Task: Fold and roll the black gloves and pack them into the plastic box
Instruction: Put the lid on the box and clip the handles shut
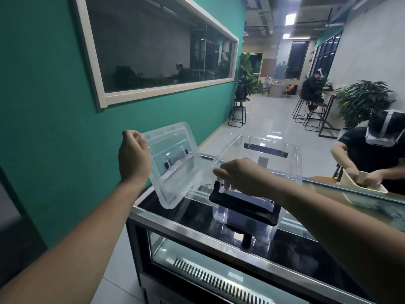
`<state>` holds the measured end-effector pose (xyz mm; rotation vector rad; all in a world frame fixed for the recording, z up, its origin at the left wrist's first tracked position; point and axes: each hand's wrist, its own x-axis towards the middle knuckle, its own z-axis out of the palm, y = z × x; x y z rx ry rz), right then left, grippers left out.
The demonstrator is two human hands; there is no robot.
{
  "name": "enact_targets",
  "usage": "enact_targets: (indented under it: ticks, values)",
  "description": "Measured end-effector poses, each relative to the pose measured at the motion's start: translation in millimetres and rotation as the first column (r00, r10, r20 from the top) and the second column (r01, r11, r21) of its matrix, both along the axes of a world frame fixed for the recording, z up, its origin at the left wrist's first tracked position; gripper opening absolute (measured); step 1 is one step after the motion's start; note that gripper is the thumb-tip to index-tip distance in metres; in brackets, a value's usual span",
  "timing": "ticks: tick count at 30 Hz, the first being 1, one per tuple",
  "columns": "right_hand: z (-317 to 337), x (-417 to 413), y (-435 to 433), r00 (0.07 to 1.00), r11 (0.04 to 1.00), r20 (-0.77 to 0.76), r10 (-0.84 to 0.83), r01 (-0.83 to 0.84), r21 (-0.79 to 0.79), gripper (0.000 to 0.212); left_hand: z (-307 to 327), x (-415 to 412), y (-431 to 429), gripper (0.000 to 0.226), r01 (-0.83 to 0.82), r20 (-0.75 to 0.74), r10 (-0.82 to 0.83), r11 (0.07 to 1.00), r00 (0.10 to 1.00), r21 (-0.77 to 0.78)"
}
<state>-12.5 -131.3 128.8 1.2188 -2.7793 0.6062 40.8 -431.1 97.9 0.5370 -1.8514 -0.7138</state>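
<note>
**Item: plastic box (292, 165), clear, lid off.** Stands on the worktop (197, 212), dead ahead. Its long axis runs away from the person, near end to far end, and its mouth is open upward. A black latch (243, 205) hangs across the near end wall.

**Lid (173, 163), clear.** Held in the air just left of the box, steeply tilted, with its lower corner close above the worktop.

**Left hand (133, 156).** Fingers curled, pinching the lid's upper edge.

**Right hand (243, 174).** Nearer the box. Fingers bent down over the near rim, holding it just above the latch.

**Black gloves.** Not plainly seen. A dark shape (246, 240) low at the near wall may be one, or only part of the latch; cannot tell.

**Relation for the next move (judgement).** The open mouth lies directly under and beyond the right hand. The lid must clear off to the left before anything goes in.

**Surface.** Black glass top of a steel-framed display cabinet, glossy, probably slippery under the box.

**Room.** Teal wall (43, 106) with a framed window (153, 51) on the left, pale tiled floor, potted plants, stools. Another person (372, 150) works at a cream tray (363, 186) to the right.
</note>
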Motion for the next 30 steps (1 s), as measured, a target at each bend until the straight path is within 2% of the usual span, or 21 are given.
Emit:
enact_targets:
  ticks: [5,7,8,9,11,13,15,19,22,25,28,30]
  values:
    - [11.3,-4.3,-2.5,0.996,0.994,-0.067,-0.052,0.045,-0.098,0.050,28.9,9.2,24.0,0.027,0.030,-0.152,-0.065,0.974,0.986,-0.224]
    - [21.3,-3.2,-3.5,0.998,0.982,0.020,-0.051,0.054,-0.181,0.046,37.5,14.0,34.0,0.028,0.017,-0.189,-0.078,0.952,0.979,-0.305]
    - [27.4,-2.5,-4.3,0.990,0.965,0.137,-0.028,0.063,-0.256,0.043,41.8,16.3,39.2,0.026,0.019,-0.197,-0.090,0.941,0.976,-0.337]
    - [34.1,-2.5,-5.2,0.959,0.936,0.284,0.015,0.087,-0.341,0.043,46.0,18.0,45.4,0.024,0.030,-0.196,-0.108,0.930,0.975,-0.366]
    - [49.6,-3.3,-6.6,0.828,0.855,0.546,0.126,0.189,-0.484,0.050,53.7,20.1,60.7,0.023,0.074,-0.171,-0.158,0.905,0.972,-0.420]
    - [64.5,-3.2,-8.7,0.684,0.773,0.696,0.218,0.314,-0.551,0.059,57.1,20.0,76.7,0.023,0.123,-0.138,-0.218,0.859,0.966,-0.498]
    - [77.4,-3.9,-10.0,0.580,0.719,0.768,0.272,0.408,-0.563,0.065,57.2,17.3,92.7,0.021,0.156,-0.108,-0.271,0.789,0.957,-0.594]
    - [88.7,-11.9,-8.1,0.478,0.680,0.823,0.306,0.495,-0.540,0.067,58.2,13.0,122.1,0.022,0.190,-0.047,-0.348,0.617,0.936,-0.764]
    - [88.5,-19.5,-0.6,0.488,0.641,0.833,0.262,0.557,-0.528,0.066,58.2,9.8,143.1,0.018,0.186,-0.033,-0.409,0.482,0.912,-0.856]
    - [85.1,-27.7,14.8,0.518,0.582,0.830,0.206,0.617,-0.530,0.050,57.5,4.0,158.1,0.015,0.159,-0.039,-0.450,0.395,0.892,-0.905]
    - [79.3,-42.0,37.3,0.532,0.536,0.831,0.162,0.660,-0.527,0.043,56.4,-0.7,167.3,0.034,0.228,0.052,-0.472,0.324,0.880,-0.918]
    - [74.4,-50.9,52.3,0.526,0.517,0.842,0.119,0.691,-0.505,0.046,54.4,-1.1,169.2,0.044,0.315,0.129,-0.478,0.332,0.869,-0.889]
